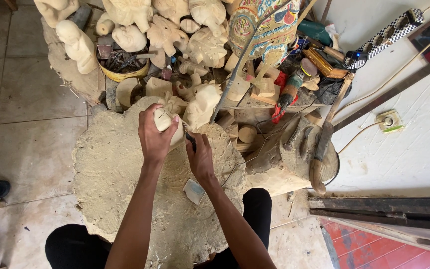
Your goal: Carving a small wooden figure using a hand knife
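Gripping a pale unpainted wooden carving point(167, 122) at frame centre, left hand point(154, 137) wrapped tight; right hand point(200, 158) clenching a dark tool, best kept steady.

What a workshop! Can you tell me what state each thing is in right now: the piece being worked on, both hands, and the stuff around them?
Small pale wood carving: unpainted, held upright on the block.
Left hand: closed around the carving.
Right hand: closed on a dark tool, mostly hidden.
Wood block: dusty, rough.
Painted figure: coloured, finished.
Pale carvings behind: unpainted, piled.
Wall socket: cable plugged in.

Dusty wood slab point(110, 174): sandpaper scrap point(193, 191), carvings point(202, 104).
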